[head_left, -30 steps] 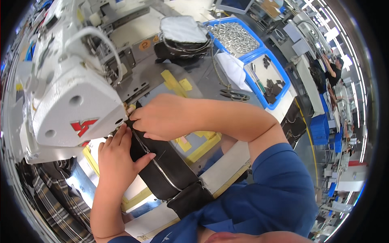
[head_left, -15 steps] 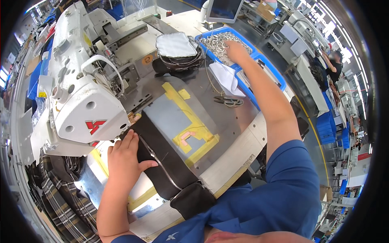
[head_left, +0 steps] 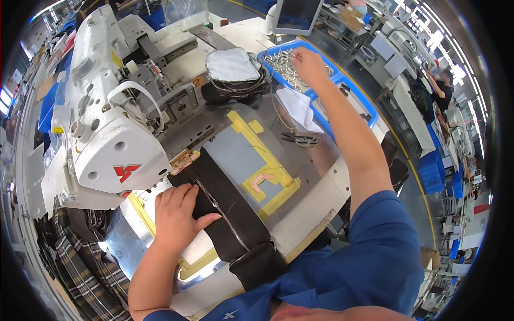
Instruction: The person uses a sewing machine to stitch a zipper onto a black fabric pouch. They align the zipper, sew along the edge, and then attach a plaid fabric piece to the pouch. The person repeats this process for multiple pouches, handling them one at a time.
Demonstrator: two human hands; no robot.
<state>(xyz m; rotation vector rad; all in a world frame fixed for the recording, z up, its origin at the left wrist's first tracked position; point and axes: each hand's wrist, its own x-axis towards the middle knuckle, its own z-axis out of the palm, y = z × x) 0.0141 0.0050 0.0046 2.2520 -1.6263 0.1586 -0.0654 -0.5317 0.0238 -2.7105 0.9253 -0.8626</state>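
Left hand [head_left: 176, 214] lies flat, fingers spread and closed on nothing, pressing on the near left edge of a black zippered fabric panel [head_left: 230, 214]. This panel runs from under the head of the white sewing machine [head_left: 107, 123] down toward the person's body, its silver zipper [head_left: 219, 208] running lengthwise just beside the left thumb. Right hand [head_left: 308, 64] is stretched far forward over the blue tray [head_left: 321, 59] at the far side of the table, fingers curled down among a heap of small metal rings [head_left: 281, 61]; whether it actually pinches a ring cannot be told at this size. Between the two hands lies the grey metal work plate [head_left: 235, 155] with yellow tape guides [head_left: 267, 171]. A small pair of thread snips [head_left: 300, 140] rests on the plate near the right forearm, and a white cloth [head_left: 300, 107] lies just beyond them. Behind the plate sits a stack of dark fabric pieces topped with a white one [head_left: 233, 67].
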